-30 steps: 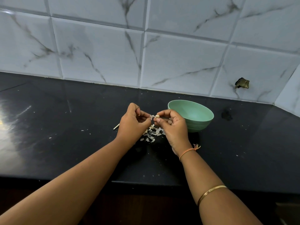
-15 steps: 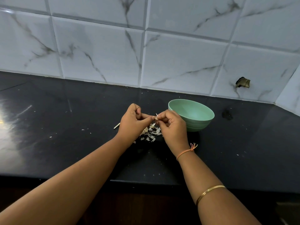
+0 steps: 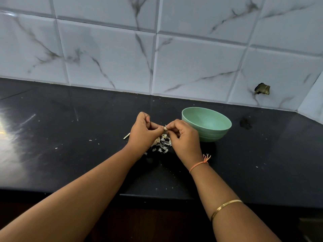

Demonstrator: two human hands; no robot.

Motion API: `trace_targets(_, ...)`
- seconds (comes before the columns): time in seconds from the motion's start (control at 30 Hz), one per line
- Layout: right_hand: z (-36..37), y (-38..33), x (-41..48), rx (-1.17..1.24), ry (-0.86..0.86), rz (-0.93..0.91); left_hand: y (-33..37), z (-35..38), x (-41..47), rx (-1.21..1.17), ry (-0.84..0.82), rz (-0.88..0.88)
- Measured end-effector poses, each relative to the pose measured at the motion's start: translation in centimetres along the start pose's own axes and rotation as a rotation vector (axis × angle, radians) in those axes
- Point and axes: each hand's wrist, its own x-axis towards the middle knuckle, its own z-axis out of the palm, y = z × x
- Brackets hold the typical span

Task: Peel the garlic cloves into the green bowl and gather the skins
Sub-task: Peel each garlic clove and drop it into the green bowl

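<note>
Peeling a clove (image 3: pixel 165 128) — not in the bowl (image 3: pixel 209 135) yet.

Pinching it from both sides with the thumb and first finger of the left hand (image 3: pixel 143 131) and right hand (image 3: pixel 183 137), other fingers curled in. Holding it just above the pile of skins (image 3: pixel 162 144) on the counter (image 3: pixel 70 137), just left of the bowl. Closer together now than a second ago, tip to tip, with the loose flake no longer sticking up — likely pulled off or tucked under. Looks like a bit more skin to pick off, then a short drop to the right. Seeing no cloves in the part of the bowl that shows.
</note>
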Motion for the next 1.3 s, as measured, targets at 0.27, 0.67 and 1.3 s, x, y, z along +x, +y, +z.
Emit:
trace_targets(0.27,-0.5,-1.1,-0.1,0.294,0.037,0.238,-0.2,0.0,0.3,0.120,0.092,0.008)
trace_targets(0.67,-0.4,-0.9,0.1,0.358,0.030,0.327,0.1,-0.1,0.1,0.104,0.138,0.091)
trace_targets(1.3,-0.2,-0.3,0.0,-0.015,0.076,0.032,0.4,0.1,-0.4,0.057,-0.021,0.130)
